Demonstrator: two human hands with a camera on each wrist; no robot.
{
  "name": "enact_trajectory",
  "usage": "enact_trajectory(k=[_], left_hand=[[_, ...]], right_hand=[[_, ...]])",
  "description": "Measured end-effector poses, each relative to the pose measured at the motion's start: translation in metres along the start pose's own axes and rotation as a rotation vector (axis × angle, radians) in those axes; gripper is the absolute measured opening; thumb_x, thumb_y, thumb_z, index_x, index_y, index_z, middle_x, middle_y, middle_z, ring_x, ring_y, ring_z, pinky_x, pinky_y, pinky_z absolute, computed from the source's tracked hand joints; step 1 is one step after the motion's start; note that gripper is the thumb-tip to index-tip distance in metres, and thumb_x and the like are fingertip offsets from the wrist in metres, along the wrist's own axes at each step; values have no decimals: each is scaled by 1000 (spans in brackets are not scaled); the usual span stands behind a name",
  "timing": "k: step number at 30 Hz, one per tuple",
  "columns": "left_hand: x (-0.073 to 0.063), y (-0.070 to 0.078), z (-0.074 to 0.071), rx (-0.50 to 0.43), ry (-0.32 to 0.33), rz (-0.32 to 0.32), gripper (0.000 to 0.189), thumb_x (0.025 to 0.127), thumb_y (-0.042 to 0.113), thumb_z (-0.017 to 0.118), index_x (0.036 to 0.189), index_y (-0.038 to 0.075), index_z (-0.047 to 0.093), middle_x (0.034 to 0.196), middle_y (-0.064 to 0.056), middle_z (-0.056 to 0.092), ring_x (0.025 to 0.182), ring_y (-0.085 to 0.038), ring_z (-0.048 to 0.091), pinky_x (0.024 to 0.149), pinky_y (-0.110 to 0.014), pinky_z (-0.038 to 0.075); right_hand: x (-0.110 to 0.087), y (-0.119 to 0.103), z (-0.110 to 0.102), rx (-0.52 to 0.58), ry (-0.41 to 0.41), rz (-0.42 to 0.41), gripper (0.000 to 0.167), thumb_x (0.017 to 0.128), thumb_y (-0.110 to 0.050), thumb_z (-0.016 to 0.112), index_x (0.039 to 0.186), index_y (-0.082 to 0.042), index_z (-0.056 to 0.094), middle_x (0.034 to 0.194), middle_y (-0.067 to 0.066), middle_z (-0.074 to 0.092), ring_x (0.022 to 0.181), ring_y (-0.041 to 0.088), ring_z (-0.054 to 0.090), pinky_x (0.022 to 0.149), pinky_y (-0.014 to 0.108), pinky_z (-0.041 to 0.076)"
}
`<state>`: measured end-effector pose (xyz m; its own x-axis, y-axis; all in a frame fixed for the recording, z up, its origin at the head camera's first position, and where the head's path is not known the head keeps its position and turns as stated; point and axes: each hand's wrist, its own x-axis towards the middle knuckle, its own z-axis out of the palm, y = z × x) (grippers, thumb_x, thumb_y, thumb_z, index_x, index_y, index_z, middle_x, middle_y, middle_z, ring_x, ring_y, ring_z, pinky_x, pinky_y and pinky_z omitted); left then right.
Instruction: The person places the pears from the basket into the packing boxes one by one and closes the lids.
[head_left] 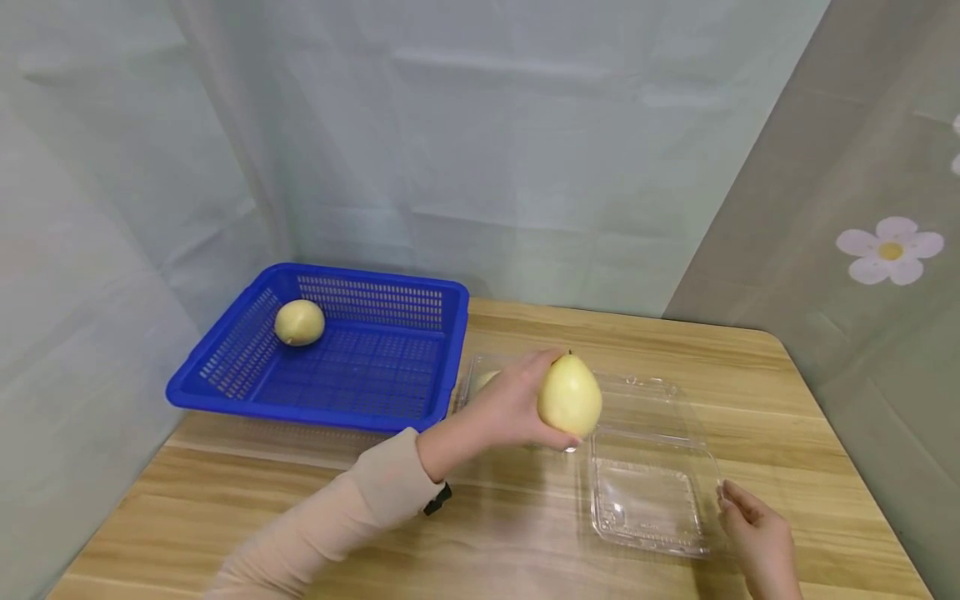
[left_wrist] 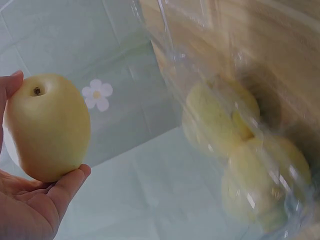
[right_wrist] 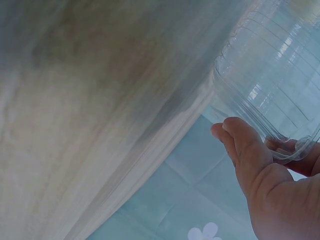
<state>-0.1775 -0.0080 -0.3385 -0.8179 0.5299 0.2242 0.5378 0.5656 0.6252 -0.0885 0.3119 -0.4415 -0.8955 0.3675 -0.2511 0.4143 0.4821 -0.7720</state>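
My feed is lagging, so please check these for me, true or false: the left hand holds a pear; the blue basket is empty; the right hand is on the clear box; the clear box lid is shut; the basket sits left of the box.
1. The left hand holds a pear. True.
2. The blue basket is empty. False: one pear in the basket lies near its far left corner.
3. The right hand is on the clear box. True: its fingers pinch the box's rim.
4. The clear box lid is shut. False: the box lies folded open on the table.
5. The basket sits left of the box. True.
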Motion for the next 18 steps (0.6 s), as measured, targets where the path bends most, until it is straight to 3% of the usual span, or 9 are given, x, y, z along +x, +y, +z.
enact_trajectory(k=[18], left_hand=[[2,11,38,-11,-68,-68,101,61,45,85,142,9,37,136,-5,51,114,-18,57,93,-31,50]], right_hand=[[-2,-3,0,-8,6,20,45,96,-5,40,137,11,38,138,24,43,85,-13,53,71,5,48]])
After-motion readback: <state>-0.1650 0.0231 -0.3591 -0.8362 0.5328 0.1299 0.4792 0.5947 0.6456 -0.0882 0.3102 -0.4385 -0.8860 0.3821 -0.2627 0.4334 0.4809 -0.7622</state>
